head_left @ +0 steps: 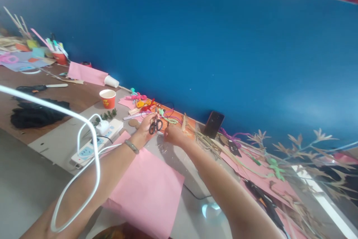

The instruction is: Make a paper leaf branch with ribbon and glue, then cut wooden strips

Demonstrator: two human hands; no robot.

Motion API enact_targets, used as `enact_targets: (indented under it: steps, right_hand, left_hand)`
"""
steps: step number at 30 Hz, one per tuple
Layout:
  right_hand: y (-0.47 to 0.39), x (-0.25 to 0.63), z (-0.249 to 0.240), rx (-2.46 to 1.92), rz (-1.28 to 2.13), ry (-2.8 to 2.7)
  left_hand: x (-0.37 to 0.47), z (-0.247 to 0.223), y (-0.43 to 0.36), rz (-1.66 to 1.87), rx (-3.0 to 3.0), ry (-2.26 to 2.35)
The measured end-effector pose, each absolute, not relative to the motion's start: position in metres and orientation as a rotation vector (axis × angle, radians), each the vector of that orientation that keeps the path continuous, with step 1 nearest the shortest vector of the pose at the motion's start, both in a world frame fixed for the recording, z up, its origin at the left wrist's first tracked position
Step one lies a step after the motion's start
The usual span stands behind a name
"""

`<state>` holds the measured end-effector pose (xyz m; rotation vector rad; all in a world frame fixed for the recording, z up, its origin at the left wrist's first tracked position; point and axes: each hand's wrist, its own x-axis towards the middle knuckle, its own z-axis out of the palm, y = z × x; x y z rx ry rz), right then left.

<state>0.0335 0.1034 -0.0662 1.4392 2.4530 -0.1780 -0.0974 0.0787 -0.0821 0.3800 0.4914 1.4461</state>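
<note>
My left hand (145, 125), with a bangle on its wrist, is closed on a pair of scissors. The black finger loops of the scissors (156, 126) point toward me. Just to the right, my right hand (173, 134) is curled near the tabletop, and whatever its fingers hold is hidden. Behind both hands lies an orange sheet (179, 114) with a pale green cord (169, 119) and other craft bits. A pink sheet of paper (148, 190) spreads over the table beneath my forearms.
To the left are a power strip (97, 144) with a white cable (96, 149) looping in front, and a red paper cup (107, 98). A phone (214, 124) leans against the blue wall. Dried stalks (207, 142) and a glue gun (263, 198) lie on the right.
</note>
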Motion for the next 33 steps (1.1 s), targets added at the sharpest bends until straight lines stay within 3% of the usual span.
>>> enact_targets:
  steps: [9,22,33]
  right_hand:
    - [0.123,0.016,-0.074,1.448,-0.228,2.601]
    - [0.094,0.040,-0.063,1.079,-0.202,2.719]
    - [0.097,0.031,-0.073,1.187,-0.227,2.739]
  left_hand:
    - [-0.096,-0.088,0.084,1.437,0.388,0.494]
    - [-0.098,-0.091,0.084,1.495,0.287,0.540]
    - [-0.099,-0.089,0.084,1.495,0.307,0.526]
